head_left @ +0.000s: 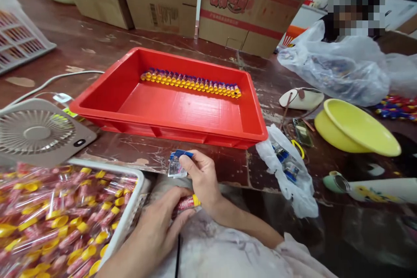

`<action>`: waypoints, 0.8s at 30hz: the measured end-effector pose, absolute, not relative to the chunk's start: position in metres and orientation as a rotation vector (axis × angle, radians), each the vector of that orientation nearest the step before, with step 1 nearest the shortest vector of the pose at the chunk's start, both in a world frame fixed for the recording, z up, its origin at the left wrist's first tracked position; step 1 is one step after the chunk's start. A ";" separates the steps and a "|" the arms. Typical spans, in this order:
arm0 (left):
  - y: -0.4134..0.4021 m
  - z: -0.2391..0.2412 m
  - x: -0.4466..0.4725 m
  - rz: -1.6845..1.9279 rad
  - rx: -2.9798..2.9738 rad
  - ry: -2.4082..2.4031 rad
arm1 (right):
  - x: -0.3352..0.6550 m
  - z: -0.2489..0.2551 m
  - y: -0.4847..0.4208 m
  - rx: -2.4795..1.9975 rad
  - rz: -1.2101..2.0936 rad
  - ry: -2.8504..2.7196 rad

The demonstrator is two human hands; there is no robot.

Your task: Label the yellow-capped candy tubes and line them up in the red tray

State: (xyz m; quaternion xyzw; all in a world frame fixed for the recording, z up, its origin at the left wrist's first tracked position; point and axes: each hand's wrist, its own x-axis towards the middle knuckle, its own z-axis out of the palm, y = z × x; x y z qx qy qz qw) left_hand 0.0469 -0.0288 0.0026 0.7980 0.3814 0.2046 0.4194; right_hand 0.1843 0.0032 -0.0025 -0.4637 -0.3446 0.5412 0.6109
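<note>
My left hand is closed around a small clear tube with pink contents and a yellow cap, held low above my lap. Just above it, my right hand pinches a few flat blue-and-clear printed sleeves between thumb and fingers. Beyond both hands lies a red tray, with a double row of tubes along its far wall, yellow caps facing me and blue at their other ends. Many more capped tubes fill a white basket at my left.
A grey fan stands left of the tray. On the right are a plastic bag with blue sleeves, a yellow basin, a white pouch and a flowered bottle. Cardboard boxes line the back; a person sits at far right.
</note>
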 end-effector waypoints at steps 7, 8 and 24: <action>-0.027 -0.005 0.056 0.544 2.085 1.013 | 0.182 -0.018 0.005 -1.115 1.229 -0.777; -0.025 -0.004 0.057 0.520 2.052 1.014 | 0.183 -0.020 0.007 -1.110 1.248 -0.737; -0.026 0.007 0.055 0.532 1.816 0.964 | 0.192 -0.017 0.009 -1.031 1.244 -0.659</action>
